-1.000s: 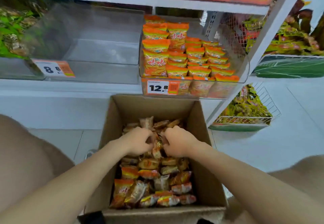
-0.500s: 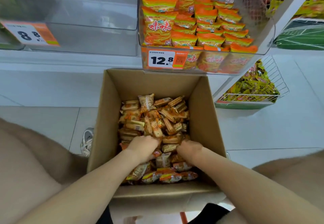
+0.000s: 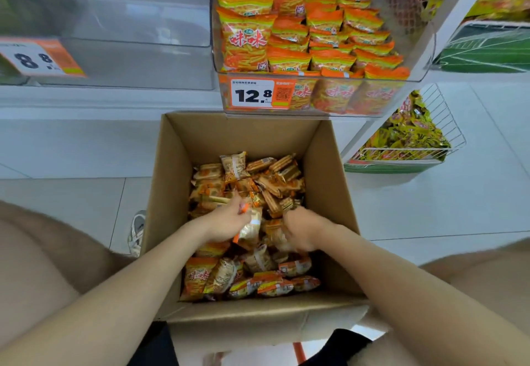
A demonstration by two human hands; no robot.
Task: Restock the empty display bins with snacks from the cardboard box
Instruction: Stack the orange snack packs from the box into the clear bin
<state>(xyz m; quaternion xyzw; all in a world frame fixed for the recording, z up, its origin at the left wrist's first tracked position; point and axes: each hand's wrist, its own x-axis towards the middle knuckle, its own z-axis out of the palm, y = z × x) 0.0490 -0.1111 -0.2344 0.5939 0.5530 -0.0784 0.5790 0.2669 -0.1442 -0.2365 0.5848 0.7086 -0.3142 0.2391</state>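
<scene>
Two clear bins sit on the shelf (image 3: 86, 101) above the box (image 3: 324, 165). The empty bin (image 3: 129, 61) is up and to the left of the box; the full bin (image 3: 415, 58), directly above it, holds orange bags (image 3: 246, 41). The box stands open on the floor (image 3: 430, 208). A wire basket (image 3: 441, 124) of yellow packets is to the right of the box. Inside the box the snacks (image 3: 266, 182) lie in a loose pile. The left hand (image 3: 223, 223) grips a pale packet (image 3: 252, 226) at the middle of the box. The right hand (image 3: 301, 231) is beside it, fingers curled down into the pile; whether it holds a packet I cannot tell. A shoe (image 3: 137, 231) is just beside the box's left wall.
</scene>
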